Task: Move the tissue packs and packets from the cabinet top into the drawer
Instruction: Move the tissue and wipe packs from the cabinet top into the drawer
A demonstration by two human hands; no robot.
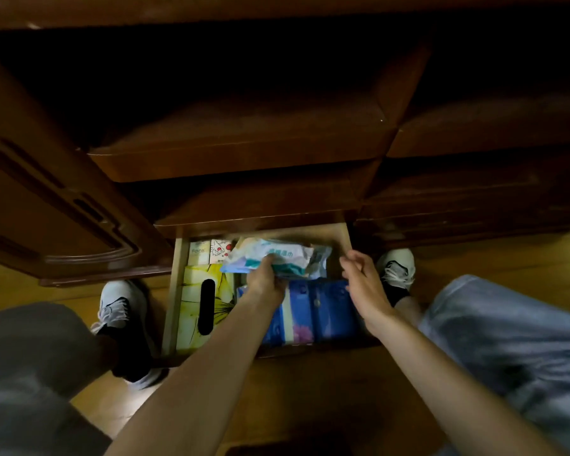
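The bottom drawer (175,291) is pulled out, its pale wooden walls visible. My left hand (264,280) grips a bunch of white, teal and blue wet-wipe packets (283,256) over the drawer's back part. My right hand (362,281) hovers at the drawer's right side, fingers loosely curled, holding nothing. Inside lie a yellow tissue box (195,291) with a dark slot on the left, blue tissue packs (323,311) with a purple flower print on the right, and two small packs (209,251) at the back left corner.
Dark wooden cabinet fronts and shut drawers (244,153) rise above the open drawer. A carved cabinet door (56,205) stands open at the left. My knees in grey trousers and white-and-black shoes (119,304) flank the drawer on the yellow wooden floor (310,390).
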